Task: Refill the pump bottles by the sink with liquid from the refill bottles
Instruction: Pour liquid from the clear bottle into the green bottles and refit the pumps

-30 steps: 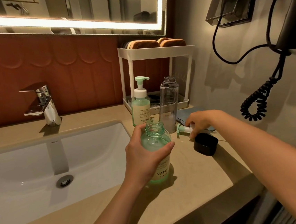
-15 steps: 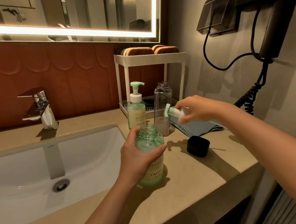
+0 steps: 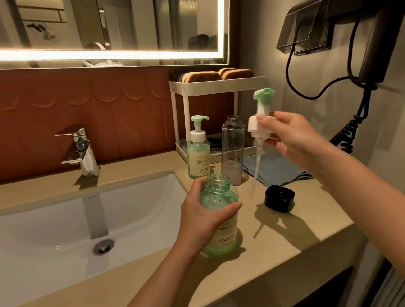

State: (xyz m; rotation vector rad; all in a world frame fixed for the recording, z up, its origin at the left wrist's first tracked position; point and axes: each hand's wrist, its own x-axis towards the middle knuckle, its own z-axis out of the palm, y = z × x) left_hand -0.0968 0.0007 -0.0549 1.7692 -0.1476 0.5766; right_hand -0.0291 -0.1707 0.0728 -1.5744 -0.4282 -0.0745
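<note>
An open green pump bottle point(image 3: 221, 222) without its top stands on the counter right of the sink, gripped around its shoulder by my left hand point(image 3: 202, 219). My right hand point(image 3: 291, 137) holds the white and green pump head point(image 3: 259, 120) upright in the air, above and to the right of the bottle's mouth, its thin tube hanging down at a slant. Behind stand a second green pump bottle point(image 3: 198, 151) with its pump on and a clear uncapped refill bottle point(image 3: 232, 150) with a little whitish liquid at the bottom.
A black cap point(image 3: 278, 198) lies on the counter by a blue cloth point(image 3: 273, 170). A white two-tier rack point(image 3: 217, 85) with sponges stands at the back. The white sink point(image 3: 55, 231) and chrome tap point(image 3: 80, 150) are at left. A black hairdryer point(image 3: 373, 38) with coiled cord hangs at right.
My right hand picked the pump head up from the counter by the black cap and raised it upright above the open bottle. My left hand kept its grip on the bottle.
</note>
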